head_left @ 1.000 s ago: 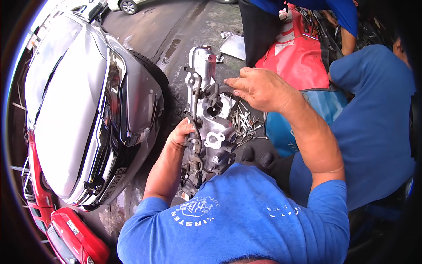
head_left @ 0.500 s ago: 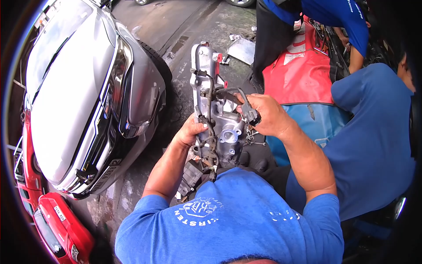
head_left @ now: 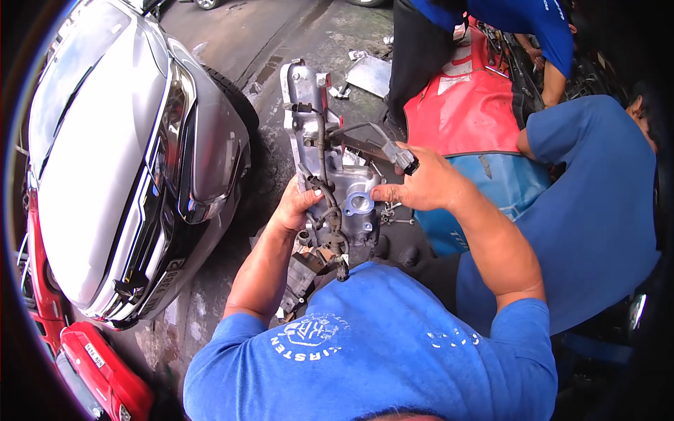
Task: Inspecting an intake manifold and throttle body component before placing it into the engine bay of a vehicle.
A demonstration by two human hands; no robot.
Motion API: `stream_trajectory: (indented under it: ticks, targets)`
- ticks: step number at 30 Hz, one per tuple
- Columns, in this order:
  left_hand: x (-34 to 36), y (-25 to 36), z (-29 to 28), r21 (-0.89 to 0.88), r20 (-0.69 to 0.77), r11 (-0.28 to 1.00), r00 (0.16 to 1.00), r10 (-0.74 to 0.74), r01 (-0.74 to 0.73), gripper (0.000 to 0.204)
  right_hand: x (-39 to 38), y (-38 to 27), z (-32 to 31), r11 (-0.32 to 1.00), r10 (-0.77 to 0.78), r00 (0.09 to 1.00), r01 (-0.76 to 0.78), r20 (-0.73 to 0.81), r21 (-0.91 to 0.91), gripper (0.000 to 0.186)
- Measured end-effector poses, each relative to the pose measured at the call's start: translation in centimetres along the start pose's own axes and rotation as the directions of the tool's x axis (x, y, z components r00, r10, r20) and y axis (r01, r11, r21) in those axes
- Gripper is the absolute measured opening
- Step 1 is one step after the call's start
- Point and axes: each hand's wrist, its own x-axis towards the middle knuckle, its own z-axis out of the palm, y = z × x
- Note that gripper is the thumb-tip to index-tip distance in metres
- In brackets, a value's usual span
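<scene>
A silver metal engine casting (head_left: pixel 303 83), apparently a manifold, stands upright before me, with a black wiring harness (head_left: pixel 320 144) running down its front. My left hand (head_left: pixel 295 205) is closed on its left side, thumb over the harness. My right hand (head_left: pixel 430 181) has its fingers curled at a grey plug connector (head_left: pixel 399 156) on a branch lead, while its thumb rests beside the casting's round port (head_left: pixel 359 203). Loose wrenches (head_left: pixel 399 217) lie behind the casting, partly hidden, and more metal parts (head_left: pixel 298 277) lie below it on the left.
A silver car (head_left: pixel 105 168) is close on my left, red cars (head_left: pixel 98 379) beyond. At right, a co-worker in blue (head_left: pixel 576 210) sits beside red (head_left: pixel 463 119) and teal (head_left: pixel 484 196) covers; another (head_left: pixel 519 28) leans over tools. A metal plate (head_left: pixel 368 74) lies on the ground.
My right hand has come down from above onto the connector, its thumb moving to the port. The connector's lead has swung up and right. The casting now sits slightly further left in view.
</scene>
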Motion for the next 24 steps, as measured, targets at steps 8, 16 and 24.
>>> stream_trajectory:
  ticks: [8,16,24]
  targets:
    - [-0.5,0.1,1.7,0.0,-0.011,0.999,0.999,0.044,-0.044,0.073,-1.0,1.6,1.0,0.998,-0.055,0.998,0.055,-0.012,-0.029,0.088]
    - [-1.5,0.2,1.8,0.139,-0.07,0.987,0.994,0.087,-0.077,0.073,-1.1,2.0,1.8,0.996,-0.084,0.994,0.083,0.066,0.013,0.08]
    - [-1.2,0.0,1.2,0.143,-0.181,0.985,0.976,0.118,-0.092,0.064,-0.8,5.2,6.4,0.942,-0.092,0.992,0.058,0.09,0.33,0.049]
